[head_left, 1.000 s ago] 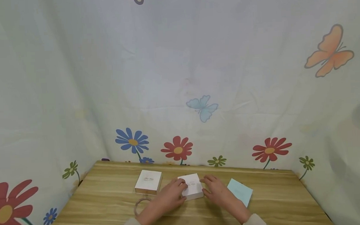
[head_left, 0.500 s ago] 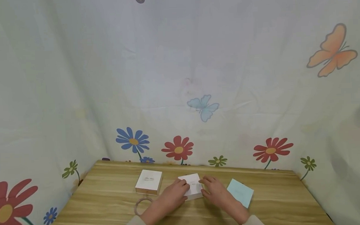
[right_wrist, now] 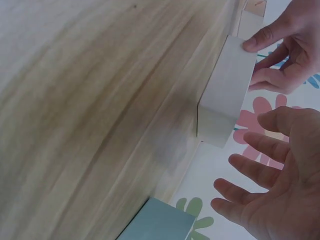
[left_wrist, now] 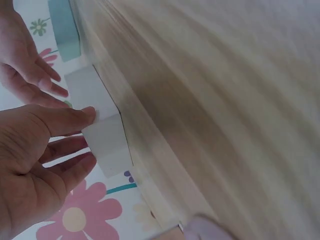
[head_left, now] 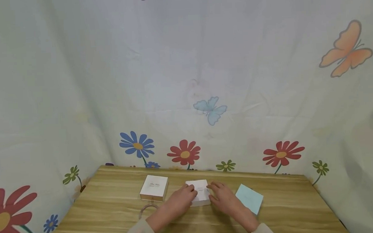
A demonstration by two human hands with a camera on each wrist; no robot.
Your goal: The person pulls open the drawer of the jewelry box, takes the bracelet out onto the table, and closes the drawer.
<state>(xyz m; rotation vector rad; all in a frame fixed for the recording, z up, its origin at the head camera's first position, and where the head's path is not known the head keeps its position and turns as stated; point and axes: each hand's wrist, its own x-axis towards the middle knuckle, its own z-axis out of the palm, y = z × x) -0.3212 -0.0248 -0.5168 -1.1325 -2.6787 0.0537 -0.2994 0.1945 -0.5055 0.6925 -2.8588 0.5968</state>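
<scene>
A small white box [head_left: 202, 195] lies on the table between the two hands. The left hand [head_left: 181, 199] is at its left side; the left wrist view shows that hand's thumb on a near corner of the box [left_wrist: 109, 147], with its fingers at the side. To the box's right is the right hand [head_left: 227, 200]. Seen from the right wrist, the right hand [right_wrist: 282, 170] has its fingers spread and slightly bent, holding nothing, with a gap to the box [right_wrist: 225, 82]. Faint lettering marks the box's top, partly covered by the left fingers.
Another white box [head_left: 153, 186] with a gold-brown side stands at the left of the wooden table [head_left: 288, 209]. Nearer lies a ring-shaped band [head_left: 146, 207], partly behind the left forearm. A light blue box [head_left: 250, 198] lies beside the right forearm. A flower-patterned curtain [head_left: 160, 79] hangs behind.
The middle white box has turned slightly and now sits squarer to the view. The left hand has shifted a little to the right, and its sleeve covers more of the band.
</scene>
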